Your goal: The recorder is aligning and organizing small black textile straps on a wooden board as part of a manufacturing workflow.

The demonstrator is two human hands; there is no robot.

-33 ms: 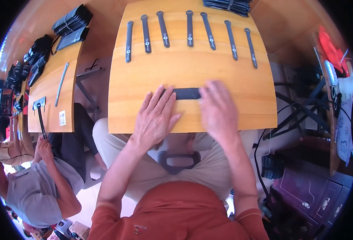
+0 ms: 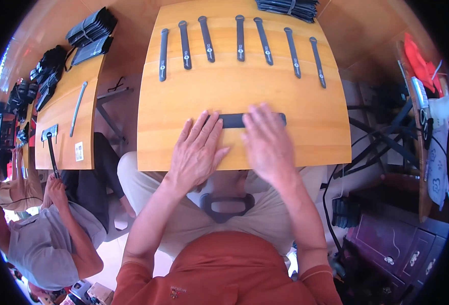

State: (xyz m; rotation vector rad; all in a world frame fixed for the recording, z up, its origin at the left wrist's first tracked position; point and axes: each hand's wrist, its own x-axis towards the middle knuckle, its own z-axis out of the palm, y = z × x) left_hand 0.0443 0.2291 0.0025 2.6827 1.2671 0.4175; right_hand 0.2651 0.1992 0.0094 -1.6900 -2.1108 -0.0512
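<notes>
A dark grey strap [image 2: 230, 121] lies crosswise on the wooden table, near its front edge. My left hand [image 2: 197, 150] rests flat with fingers stretched out, the fingertips on the strap's left end and hiding it. My right hand [image 2: 267, 140], slightly blurred, lies across the strap's right part with its fingers extended. The strap's rounded right end shows beyond that hand. Farther back, several similar grey straps with rounded heads, such as the middle strap [image 2: 240, 39], are laid out in a spread row.
A bundle of dark flat pieces [image 2: 289, 9] sits at the table's far edge. On the left, a co-worker [image 2: 56, 234] holds a black strap [image 2: 51, 152] at a second table [image 2: 67, 109]. A rack with a red cloth [image 2: 421, 68] and a black cable [image 2: 326, 208] are at right.
My right hand has slid left along the strap, uncovering its right end. My left hand stays in place.
</notes>
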